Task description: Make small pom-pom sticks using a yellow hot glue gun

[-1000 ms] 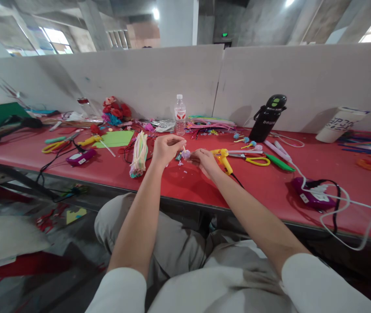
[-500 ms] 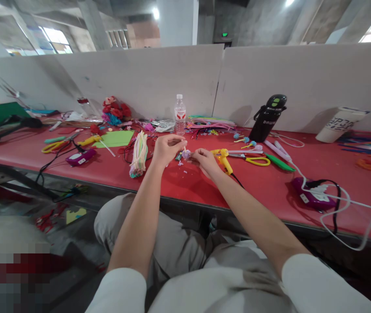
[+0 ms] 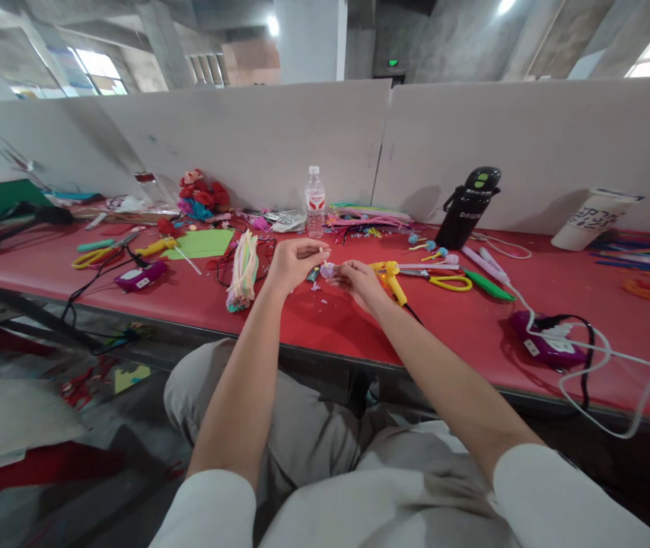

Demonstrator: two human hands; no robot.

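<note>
Over the red table, a small lilac fuzzy flower-like piece (image 3: 327,270) sits between my two hands. My left hand (image 3: 295,262) is closed in a pinch at its upper left, thumb and forefinger together near a thin pale tip. From the other side my right hand (image 3: 358,280) pinches the lilac piece's edge with its fingertips. Small lilac scraps (image 3: 316,286) lie just below. A bundle of pastel pipe cleaners (image 3: 242,270) lies to the left of my left hand. Close by my right hand rests a yellow hot glue gun (image 3: 393,281).
Yellow-handled scissors (image 3: 451,283) and a green cutter (image 3: 490,286) lie to the right, near a purple power strip (image 3: 547,344) with looping cables. A water bottle (image 3: 314,202) and a black flask (image 3: 469,207) stand behind. Green paper (image 3: 202,243) is at left.
The lilac piece has turned slightly between my fingers and shows more of its round face. Both hands stay almost in place.
</note>
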